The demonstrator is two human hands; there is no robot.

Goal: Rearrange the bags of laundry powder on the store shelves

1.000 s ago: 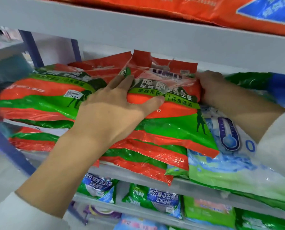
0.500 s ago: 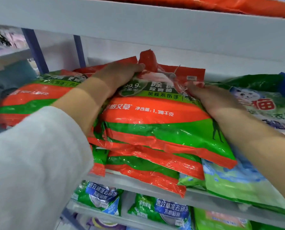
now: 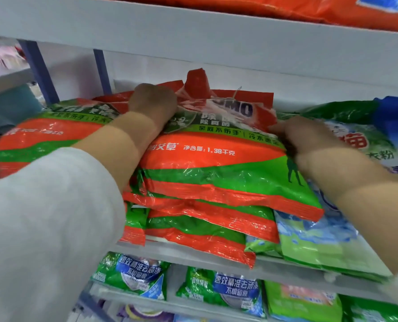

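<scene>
Both hands have slid back along the top bag since a moment ago, the left off its face and round to the far left corner. Shelf (image 3: 193,252) first: it carries a stack of red-and-green bags in the middle, a second stack (image 3: 42,135) to its left, and a blue-and-green bag (image 3: 328,242) leaning against its right side. Top bag (image 3: 216,163) lies flat on the middle stack, its long axis running front to back, sealed red top pointing at the back wall and bottom edge overhanging toward me. I bracket it so it slides straight and square. Left hand (image 3: 152,101) curls over the back left corner, fingers closed onto the crumpled top flap. Right hand (image 3: 309,135) lies nearly flat along the right edge, fingers pressed against the bag's side; whether they grip I cannot tell.
</scene>
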